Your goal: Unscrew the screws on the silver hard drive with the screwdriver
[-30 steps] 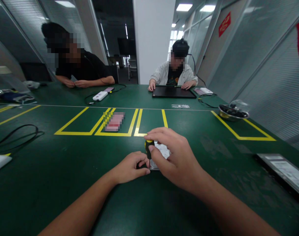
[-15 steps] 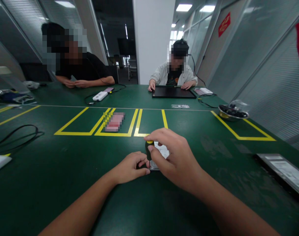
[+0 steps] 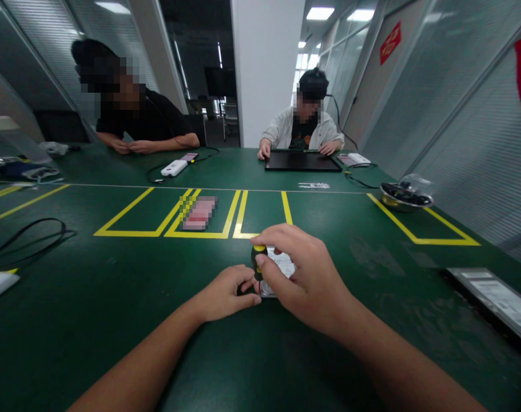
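A short black-and-yellow screwdriver (image 3: pixel 259 269) stands nearly upright between the thumb and fingers of my right hand (image 3: pixel 309 272). Its shaft points down at the left part of a small silver hard drive (image 3: pixel 282 262) with a white label, lying on the green table (image 3: pixel 157 343). My right hand covers much of the drive, and the screwdriver's tip is hard to make out. At the drive's left edge, my left hand (image 3: pixel 223 293) is closed, with curled fingers and thumb against it.
A larger hard drive (image 3: pixel 496 300) lies at the right. Yellow tape (image 3: pixel 195 235) marks several areas, one with a blurred pink item (image 3: pixel 200 213). A bowl of dark parts (image 3: pixel 406 197) stands far right. Across the table, one person handles a black panel (image 3: pixel 303 161); another leans on the table.
The screwdriver's handle has shifted slightly, its yellow marking now showing more. Both my hands stay in nearly the same place.
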The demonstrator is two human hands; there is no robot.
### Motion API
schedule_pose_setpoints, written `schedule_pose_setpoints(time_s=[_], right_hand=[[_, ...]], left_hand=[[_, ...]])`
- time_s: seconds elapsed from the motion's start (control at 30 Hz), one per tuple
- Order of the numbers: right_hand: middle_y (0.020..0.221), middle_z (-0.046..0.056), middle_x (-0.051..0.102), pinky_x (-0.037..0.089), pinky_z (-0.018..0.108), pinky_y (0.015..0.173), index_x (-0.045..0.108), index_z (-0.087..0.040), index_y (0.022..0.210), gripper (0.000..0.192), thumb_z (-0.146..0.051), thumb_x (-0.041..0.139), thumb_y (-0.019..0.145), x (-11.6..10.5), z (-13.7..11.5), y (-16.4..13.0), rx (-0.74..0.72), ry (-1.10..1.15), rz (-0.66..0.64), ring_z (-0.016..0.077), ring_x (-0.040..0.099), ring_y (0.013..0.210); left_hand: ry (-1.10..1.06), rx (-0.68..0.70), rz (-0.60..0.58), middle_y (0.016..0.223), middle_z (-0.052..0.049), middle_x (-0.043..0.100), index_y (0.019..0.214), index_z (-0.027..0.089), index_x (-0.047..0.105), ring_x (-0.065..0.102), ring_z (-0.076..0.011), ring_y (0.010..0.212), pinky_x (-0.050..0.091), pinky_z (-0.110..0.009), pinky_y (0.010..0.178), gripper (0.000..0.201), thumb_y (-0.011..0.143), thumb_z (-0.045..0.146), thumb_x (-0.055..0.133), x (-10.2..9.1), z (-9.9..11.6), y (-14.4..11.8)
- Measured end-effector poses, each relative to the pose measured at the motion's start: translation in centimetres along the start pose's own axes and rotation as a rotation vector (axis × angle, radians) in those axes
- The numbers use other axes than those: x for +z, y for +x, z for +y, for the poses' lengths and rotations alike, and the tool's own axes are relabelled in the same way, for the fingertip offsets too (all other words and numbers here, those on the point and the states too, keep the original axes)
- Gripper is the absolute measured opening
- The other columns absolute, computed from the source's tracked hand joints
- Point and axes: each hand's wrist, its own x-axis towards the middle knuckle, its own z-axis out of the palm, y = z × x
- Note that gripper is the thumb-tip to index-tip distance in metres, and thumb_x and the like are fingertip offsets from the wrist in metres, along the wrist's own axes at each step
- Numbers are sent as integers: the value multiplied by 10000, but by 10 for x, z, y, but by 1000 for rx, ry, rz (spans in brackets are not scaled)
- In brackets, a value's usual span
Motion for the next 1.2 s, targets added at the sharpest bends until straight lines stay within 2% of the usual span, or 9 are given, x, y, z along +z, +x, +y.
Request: schedule_pose_setpoints(time_s=[0.27, 0.53, 0.73, 0.93, 1.07, 1.2], right_hand=[[995, 22, 684, 441, 290, 829, 673, -136, 1015, 222, -81, 541, 846, -1, 2, -1, -54, -1, 8, 139, 601, 923], [978, 43, 630, 442, 304, 828, 686, -151, 1000, 164, -142, 596, 863, -1, 0, 0, 11, 7, -14, 156, 573, 940], [980, 24, 664, 432, 301, 829, 661, -140, 1006, 196, -88, 542, 859, -1, 1, 0, -61, 10, -9, 142, 581, 922], [972, 42, 633, 442, 305, 824, 669, -164, 976, 131, -154, 607, 861, -2, 0, 0, 6, 7, -12, 161, 571, 941], [961, 35, 645, 438, 305, 818, 659, -170, 962, 140, -124, 575, 860, -2, 1, 1, -22, 1, -7, 158, 578, 922], [960, 23, 663, 429, 310, 812, 650, -159, 981, 177, -103, 563, 837, -2, 1, 0, -39, 0, -3, 152, 583, 894]], left_hand=[[5, 12, -7, 731, 30, 513, 848, 162, 580, 469, -136, 689, 365, -233, 613, 127, 828, 267, 650, 0, -3, 0], [7, 12, 19, 712, 36, 454, 802, 166, 567, 444, -130, 680, 341, -223, 591, 142, 828, 280, 648, 3, -5, 0], [-1, 10, -3, 742, 28, 509, 839, 167, 577, 467, -135, 701, 354, -228, 616, 129, 834, 280, 639, 2, -3, 0], [2, 2, 13, 739, 26, 493, 832, 167, 577, 460, -137, 698, 349, -227, 603, 146, 840, 301, 636, 3, -3, 0], [3, 12, 13, 704, 39, 448, 791, 169, 555, 437, -128, 673, 340, -224, 597, 157, 832, 289, 645, 2, -2, 0], [19, 15, -10, 733, 26, 484, 791, 163, 569, 455, -139, 705, 355, -235, 623, 148, 838, 284, 640, 1, -1, 1]])
